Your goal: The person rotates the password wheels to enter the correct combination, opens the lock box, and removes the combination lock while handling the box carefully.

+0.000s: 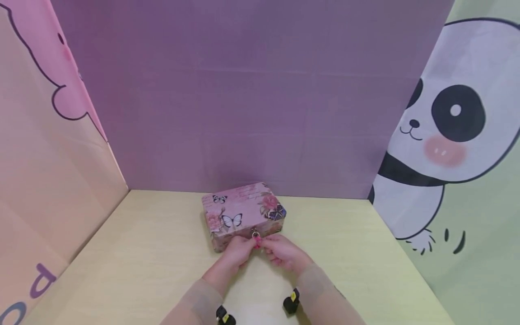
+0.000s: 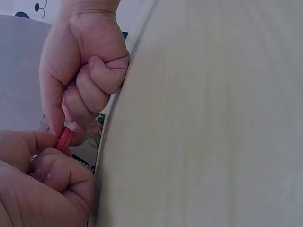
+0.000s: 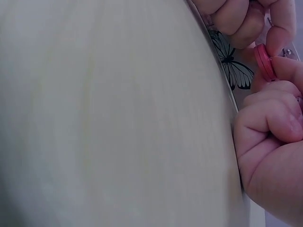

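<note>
Pink disc (image 3: 265, 63) in front of box (image 1: 245, 210), pinched by L grip (image 1: 239, 250) & R grip (image 1: 286, 253); uneven tug cd skid box.

- We see a bare left hand (image 2: 52, 182) pinching a small round red disc (image 2: 65, 139).
- Opposite, we see a bare right hand (image 2: 87, 61) pinching it too.
- Beside them, we view a pale, wood-grained tabletop (image 2: 199, 118).

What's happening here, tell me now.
A person's left hand and right hand both pinch a small pinkish-red piece at the front of a pink butterfly-and-flower box. A metal ring shows just above that piece. The box's lid is down, and it sits on a pale table.
</note>
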A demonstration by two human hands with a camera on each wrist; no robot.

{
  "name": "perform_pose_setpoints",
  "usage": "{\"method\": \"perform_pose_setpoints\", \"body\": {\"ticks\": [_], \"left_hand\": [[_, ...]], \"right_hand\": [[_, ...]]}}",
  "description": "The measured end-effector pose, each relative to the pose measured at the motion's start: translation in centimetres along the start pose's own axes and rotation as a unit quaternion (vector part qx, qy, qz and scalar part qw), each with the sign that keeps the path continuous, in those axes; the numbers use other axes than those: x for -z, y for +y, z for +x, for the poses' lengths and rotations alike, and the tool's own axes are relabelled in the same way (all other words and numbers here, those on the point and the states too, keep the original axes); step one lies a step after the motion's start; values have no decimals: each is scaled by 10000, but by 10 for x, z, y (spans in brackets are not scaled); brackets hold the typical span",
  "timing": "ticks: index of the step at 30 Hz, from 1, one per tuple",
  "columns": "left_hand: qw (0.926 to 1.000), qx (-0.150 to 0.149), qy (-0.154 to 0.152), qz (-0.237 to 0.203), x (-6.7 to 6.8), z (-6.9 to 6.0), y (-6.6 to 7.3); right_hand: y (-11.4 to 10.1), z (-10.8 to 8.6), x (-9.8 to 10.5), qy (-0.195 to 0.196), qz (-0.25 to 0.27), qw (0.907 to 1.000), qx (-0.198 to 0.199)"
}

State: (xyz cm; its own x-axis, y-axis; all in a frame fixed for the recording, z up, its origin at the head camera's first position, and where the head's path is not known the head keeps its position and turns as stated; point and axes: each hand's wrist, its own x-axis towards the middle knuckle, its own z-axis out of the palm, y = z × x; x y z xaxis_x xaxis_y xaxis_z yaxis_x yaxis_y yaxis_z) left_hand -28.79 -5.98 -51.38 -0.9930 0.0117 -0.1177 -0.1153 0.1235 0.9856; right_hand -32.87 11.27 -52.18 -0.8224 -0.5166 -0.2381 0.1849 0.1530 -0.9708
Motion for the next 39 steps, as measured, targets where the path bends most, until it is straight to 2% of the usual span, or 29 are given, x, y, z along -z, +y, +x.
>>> {"method": "perform_pose_setpoints", "body": {"ticks": [7, 13, 17, 25, 31, 39], "left_hand": [[9983, 518, -65, -242, 7, -5, 11], [9975, 698, -59, -94, 12, -7, 9], [9980, 613, -120, -25, 12, -8, 8], [9990, 135, -268, 334, 13, -9, 5], [9992, 64, -265, 303, 15, -9, 2], [9995, 85, -240, 167, 14, -9, -3]], "right_hand": [[-1, -1, 1, -104, 29, 9999, 23], [1, 0, 2, -73, -45, 10000, 11], [1, 0, 1, -80, -21, 10000, 15], [-1, -2, 1, -120, 0, 9999, -13], [-2, -1, -1, -41, -31, 10000, -12], [-2, -6, 8, 372, 19, 9993, -107]]}}
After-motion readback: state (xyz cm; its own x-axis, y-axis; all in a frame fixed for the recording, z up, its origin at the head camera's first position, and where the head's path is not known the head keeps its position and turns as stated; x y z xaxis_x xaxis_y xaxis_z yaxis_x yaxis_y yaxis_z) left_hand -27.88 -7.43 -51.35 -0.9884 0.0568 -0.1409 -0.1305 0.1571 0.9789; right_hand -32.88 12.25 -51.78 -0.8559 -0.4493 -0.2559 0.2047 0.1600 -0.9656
